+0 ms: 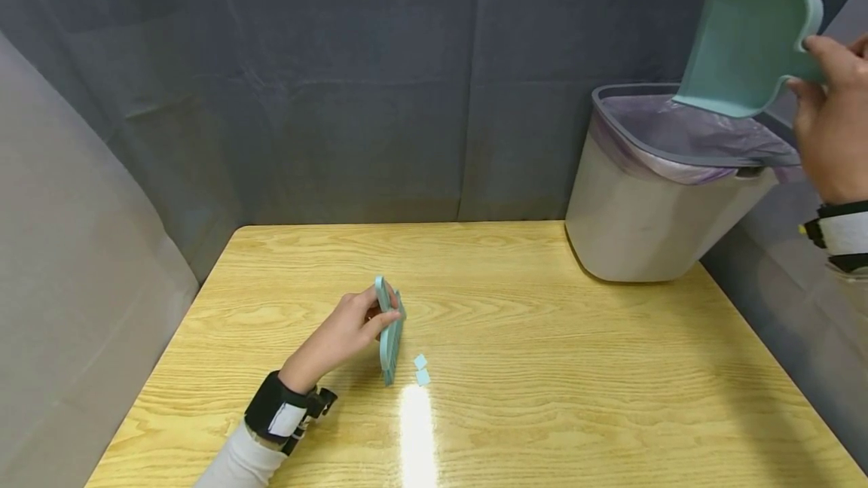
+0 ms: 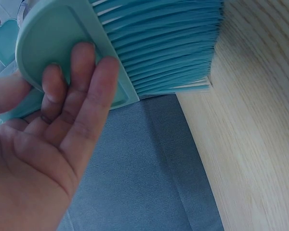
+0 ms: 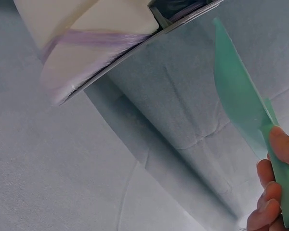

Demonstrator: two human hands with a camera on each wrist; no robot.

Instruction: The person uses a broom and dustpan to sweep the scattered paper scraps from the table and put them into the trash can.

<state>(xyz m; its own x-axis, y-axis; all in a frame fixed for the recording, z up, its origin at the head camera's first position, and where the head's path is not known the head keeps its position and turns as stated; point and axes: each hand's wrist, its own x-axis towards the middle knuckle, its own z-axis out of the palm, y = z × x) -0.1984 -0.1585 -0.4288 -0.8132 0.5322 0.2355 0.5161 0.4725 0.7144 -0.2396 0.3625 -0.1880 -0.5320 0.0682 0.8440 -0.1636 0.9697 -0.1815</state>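
A green dustpan [image 1: 753, 47] is held up by its handle in my right hand [image 1: 837, 111], tilted over the opening of the waste bin [image 1: 624, 209]. No scraps show on the pan's visible face. Down at the table, my left hand [image 1: 349, 333] grips a teal hand brush [image 1: 389, 333] by its handle, thumb on one side and fingers on the other. Its blue bristles [image 2: 168, 43] reach the wooden surface in the left wrist view. Just right of the brush lie two small pale blue paper squares [image 1: 422, 369], corner to corner.
The grey bin, lined with a purple bag [image 1: 678, 123], stands at the table's back right corner. A dark grey cloth [image 1: 353, 81] hangs behind the wooden table [image 1: 542, 382]. Light cloth [image 1: 74, 269] closes the left side.
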